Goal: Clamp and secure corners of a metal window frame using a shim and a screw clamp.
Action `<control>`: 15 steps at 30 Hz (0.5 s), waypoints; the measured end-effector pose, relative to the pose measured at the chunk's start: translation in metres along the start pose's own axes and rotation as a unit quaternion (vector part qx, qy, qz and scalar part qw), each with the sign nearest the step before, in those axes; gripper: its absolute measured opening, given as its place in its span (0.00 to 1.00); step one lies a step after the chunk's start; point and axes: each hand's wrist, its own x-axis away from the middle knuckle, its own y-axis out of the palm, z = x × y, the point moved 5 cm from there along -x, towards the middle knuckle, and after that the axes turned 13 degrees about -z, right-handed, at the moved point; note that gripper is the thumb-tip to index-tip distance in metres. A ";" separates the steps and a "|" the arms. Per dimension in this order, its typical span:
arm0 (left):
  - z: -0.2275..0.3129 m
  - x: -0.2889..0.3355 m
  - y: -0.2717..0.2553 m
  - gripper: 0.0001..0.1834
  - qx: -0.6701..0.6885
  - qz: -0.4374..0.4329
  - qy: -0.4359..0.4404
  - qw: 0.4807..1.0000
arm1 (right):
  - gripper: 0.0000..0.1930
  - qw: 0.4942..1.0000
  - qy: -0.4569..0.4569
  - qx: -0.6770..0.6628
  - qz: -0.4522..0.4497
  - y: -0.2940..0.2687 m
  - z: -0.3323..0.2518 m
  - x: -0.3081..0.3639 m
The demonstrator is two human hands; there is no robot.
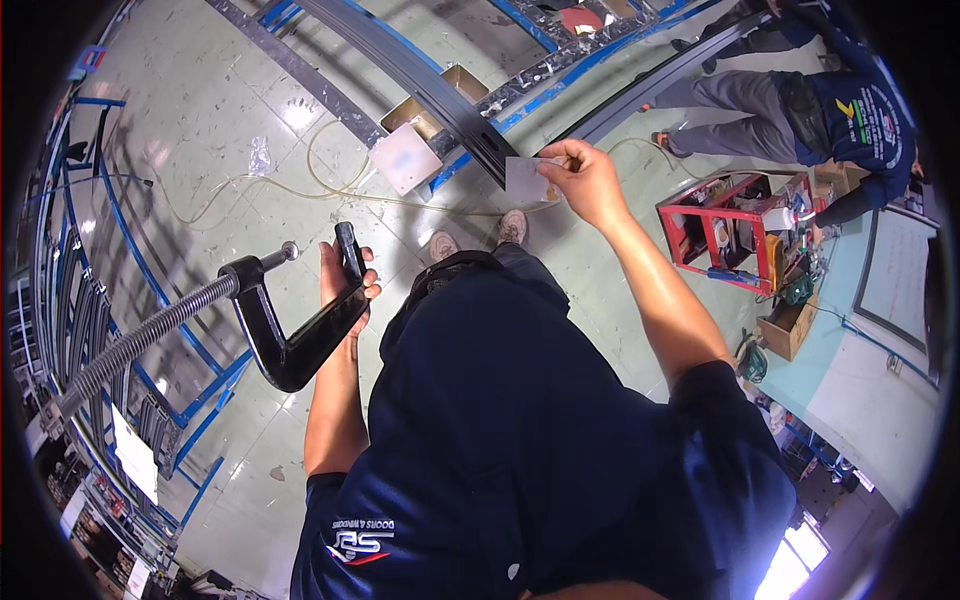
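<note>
My left hand (349, 285) is closed round the black frame of a big C-clamp (287, 365). The clamp's long threaded screw (150, 325) points away to the left, with its swivel tip near my fingers. Between thumb and fingers, my right hand (590, 185) pinches a thin, pale square plate (524, 180). That plate overlaps the near end of a long dark grey profile (440, 100) in the picture; whether they touch I cannot tell. A similar whitish square plate (405, 160) lies to the left of the profile's end.
Blue-edged support beams (560, 85) run under the profile. A thin hose (230, 178) trails across the floor. On the right stands a red tool cart (735, 230), close to a co-worker (800, 115) bending over. Blue racks (150, 270) with stacked profiles line the left.
</note>
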 end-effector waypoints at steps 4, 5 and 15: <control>0.000 0.003 0.003 0.26 -0.039 0.035 0.001 0.999 | 0.09 0.993 -0.020 0.112 0.040 0.008 -0.029 0.010; 0.000 0.003 0.003 0.26 -0.051 0.041 -0.001 0.998 | 0.10 0.994 -0.017 0.097 0.047 0.008 -0.026 0.010; -0.010 0.012 -0.010 0.25 0.003 0.037 0.003 0.999 | 0.11 0.982 -0.081 0.053 0.160 0.013 -0.062 0.029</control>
